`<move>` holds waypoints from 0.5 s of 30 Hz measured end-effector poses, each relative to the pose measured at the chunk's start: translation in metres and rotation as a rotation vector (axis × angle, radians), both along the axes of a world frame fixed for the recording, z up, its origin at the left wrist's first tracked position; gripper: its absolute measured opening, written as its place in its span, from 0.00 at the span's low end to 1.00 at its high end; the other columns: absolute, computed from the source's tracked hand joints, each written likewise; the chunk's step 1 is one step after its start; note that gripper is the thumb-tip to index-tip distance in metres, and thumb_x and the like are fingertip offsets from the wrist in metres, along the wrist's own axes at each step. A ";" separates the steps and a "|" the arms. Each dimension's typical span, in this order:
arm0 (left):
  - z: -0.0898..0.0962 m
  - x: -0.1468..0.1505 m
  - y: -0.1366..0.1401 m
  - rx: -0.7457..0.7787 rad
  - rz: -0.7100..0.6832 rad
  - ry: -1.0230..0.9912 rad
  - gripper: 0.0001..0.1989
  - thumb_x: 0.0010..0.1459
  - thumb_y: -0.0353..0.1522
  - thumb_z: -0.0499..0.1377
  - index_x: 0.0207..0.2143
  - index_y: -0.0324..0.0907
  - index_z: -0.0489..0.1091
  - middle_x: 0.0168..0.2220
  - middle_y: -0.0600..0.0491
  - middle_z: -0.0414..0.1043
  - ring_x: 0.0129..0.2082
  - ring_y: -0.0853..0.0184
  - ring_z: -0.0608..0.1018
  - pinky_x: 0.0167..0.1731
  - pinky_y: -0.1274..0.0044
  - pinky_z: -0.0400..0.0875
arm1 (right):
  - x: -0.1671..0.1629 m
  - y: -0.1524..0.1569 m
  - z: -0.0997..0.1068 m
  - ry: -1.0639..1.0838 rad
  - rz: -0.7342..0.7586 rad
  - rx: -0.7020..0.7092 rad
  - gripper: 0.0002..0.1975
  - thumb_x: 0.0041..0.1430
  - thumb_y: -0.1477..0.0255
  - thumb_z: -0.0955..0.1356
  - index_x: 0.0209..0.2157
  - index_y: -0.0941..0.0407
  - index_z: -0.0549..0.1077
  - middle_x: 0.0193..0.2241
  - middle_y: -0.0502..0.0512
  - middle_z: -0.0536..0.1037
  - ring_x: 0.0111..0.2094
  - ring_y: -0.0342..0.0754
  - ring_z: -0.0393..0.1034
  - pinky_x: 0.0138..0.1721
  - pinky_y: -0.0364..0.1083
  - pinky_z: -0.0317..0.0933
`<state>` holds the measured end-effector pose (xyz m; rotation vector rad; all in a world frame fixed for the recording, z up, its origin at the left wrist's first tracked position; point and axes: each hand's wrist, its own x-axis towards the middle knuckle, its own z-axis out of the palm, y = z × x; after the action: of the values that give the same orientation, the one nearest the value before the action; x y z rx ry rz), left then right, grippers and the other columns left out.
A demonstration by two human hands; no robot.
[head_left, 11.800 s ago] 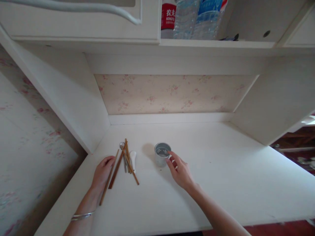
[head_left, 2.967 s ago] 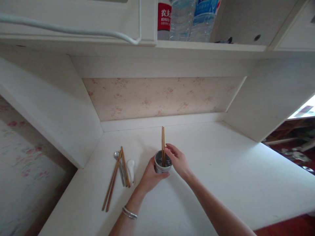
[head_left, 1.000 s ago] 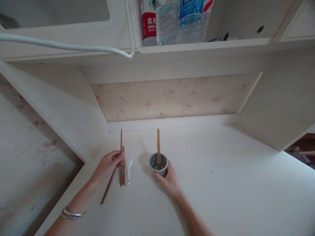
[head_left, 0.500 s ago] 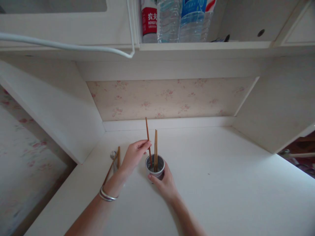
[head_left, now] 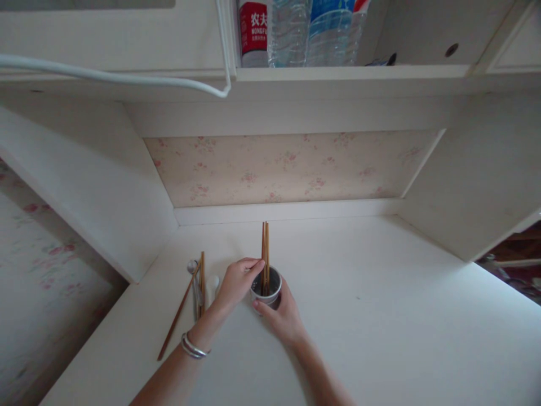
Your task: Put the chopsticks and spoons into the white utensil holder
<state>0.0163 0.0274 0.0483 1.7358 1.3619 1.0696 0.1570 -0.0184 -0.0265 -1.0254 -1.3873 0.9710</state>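
Note:
A metal cup [head_left: 266, 294] stands on the white table, with several wooden chopsticks [head_left: 267, 248] upright in it. My right hand [head_left: 284, 318] is wrapped round the cup's near right side. Over the cup's left rim, my left hand [head_left: 242, 279] pinches a reddish-brown chopstick [head_left: 262, 242] whose lower end is inside the cup, close against the others. To the left of my left hand lie more chopsticks [head_left: 180, 311], a metal spoon [head_left: 192, 266] and a white spoon-like piece [head_left: 216, 281], partly hidden behind the hand.
Plastic water bottles [head_left: 288, 34] stand on the shelf above. A white cable-like tube [head_left: 127, 79] runs across the upper left. White side panels [head_left: 84, 180] flank the table [head_left: 380, 316], and flowered wallpaper [head_left: 291, 169] covers the back.
My left hand has lowered the reddish-brown chopstick into the cup and brought it right, alongside the others. My right hand stays on the cup.

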 end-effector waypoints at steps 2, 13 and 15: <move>0.000 0.001 0.000 0.009 0.010 0.003 0.18 0.60 0.44 0.55 0.39 0.43 0.79 0.41 0.51 0.80 0.40 0.62 0.79 0.42 0.75 0.72 | 0.000 0.000 0.000 -0.006 -0.001 -0.002 0.38 0.48 0.70 0.75 0.60 0.50 0.62 0.55 0.56 0.71 0.56 0.59 0.65 0.58 0.58 0.59; 0.001 0.001 0.000 0.036 0.009 0.057 0.18 0.60 0.44 0.54 0.36 0.44 0.80 0.40 0.52 0.80 0.39 0.62 0.79 0.41 0.75 0.72 | 0.001 0.001 -0.001 -0.001 0.004 -0.011 0.38 0.47 0.70 0.76 0.60 0.50 0.63 0.56 0.56 0.71 0.56 0.59 0.65 0.57 0.58 0.59; 0.001 0.001 0.000 0.031 0.006 0.049 0.17 0.60 0.43 0.55 0.36 0.44 0.80 0.40 0.52 0.80 0.40 0.62 0.80 0.42 0.75 0.72 | 0.001 0.000 -0.001 -0.006 0.005 -0.014 0.38 0.47 0.70 0.76 0.60 0.50 0.62 0.56 0.56 0.71 0.56 0.59 0.65 0.58 0.58 0.58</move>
<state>0.0176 0.0269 0.0496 1.7916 1.3880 1.0630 0.1578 -0.0182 -0.0271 -1.0366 -1.3896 0.9833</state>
